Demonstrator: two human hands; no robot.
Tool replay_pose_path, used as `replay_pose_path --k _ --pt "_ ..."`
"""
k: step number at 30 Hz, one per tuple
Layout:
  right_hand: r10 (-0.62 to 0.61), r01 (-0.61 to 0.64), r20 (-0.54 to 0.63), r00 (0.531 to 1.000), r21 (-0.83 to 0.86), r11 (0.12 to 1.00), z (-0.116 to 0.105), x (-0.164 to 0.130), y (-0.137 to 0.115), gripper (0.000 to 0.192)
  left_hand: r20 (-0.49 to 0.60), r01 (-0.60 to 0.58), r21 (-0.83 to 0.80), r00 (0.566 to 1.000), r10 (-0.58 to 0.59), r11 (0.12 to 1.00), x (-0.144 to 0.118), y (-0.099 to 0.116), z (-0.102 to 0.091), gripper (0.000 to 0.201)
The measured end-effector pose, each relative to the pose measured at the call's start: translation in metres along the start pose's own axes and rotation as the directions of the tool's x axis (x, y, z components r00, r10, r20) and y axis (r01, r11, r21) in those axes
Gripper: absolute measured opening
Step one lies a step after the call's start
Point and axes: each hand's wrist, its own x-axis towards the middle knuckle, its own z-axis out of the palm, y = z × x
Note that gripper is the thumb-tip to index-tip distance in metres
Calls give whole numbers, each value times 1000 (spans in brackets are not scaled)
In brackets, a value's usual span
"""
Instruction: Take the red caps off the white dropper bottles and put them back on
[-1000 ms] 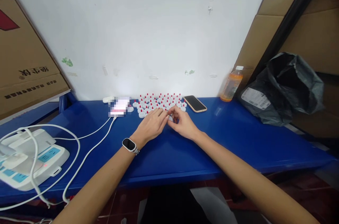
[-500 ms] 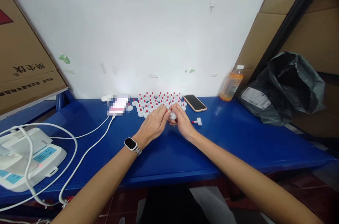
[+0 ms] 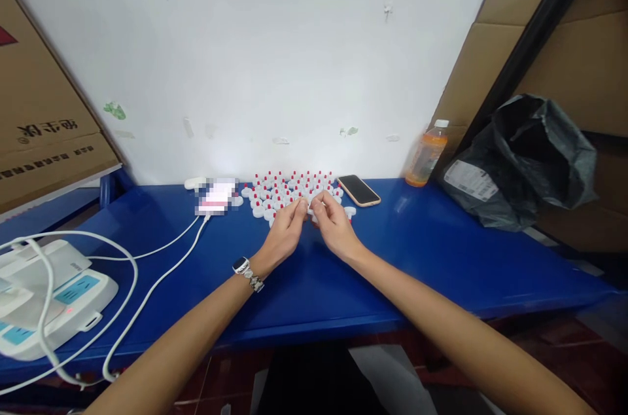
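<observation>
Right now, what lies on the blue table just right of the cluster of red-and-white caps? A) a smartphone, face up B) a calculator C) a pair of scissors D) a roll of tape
A: a smartphone lies flat with its dark screen up, just right of the red-and-white caps on the blue table.

A cluster of small white caps with red tips (image 3: 289, 187) stands upright in rough rows on the blue worktop (image 3: 441, 251), close to its back edge and about midway along it. Each is a flat white disc with a short red nub pointing up. At the cluster's front edge, one cap (image 3: 309, 211) is mostly hidden; only a sliver of white shows. Another cap (image 3: 350, 211) sits just off the cluster's front right corner.
</observation>
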Motion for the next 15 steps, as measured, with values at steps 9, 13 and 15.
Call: replay_pose_path --k 9,13,15 --pt "93 -92 -34 995 26 995 -22 11 11 34 297 -189 340 951 86 921 -2 -5 -24 29" --pt "62 -61 14 998 -41 997 -27 13 15 33 451 -304 404 887 102 863 -5 -16 -27 18" --pt "49 -48 3 999 -120 992 -31 13 16 29 484 -315 417 871 85 852 -5 -21 -29 19"
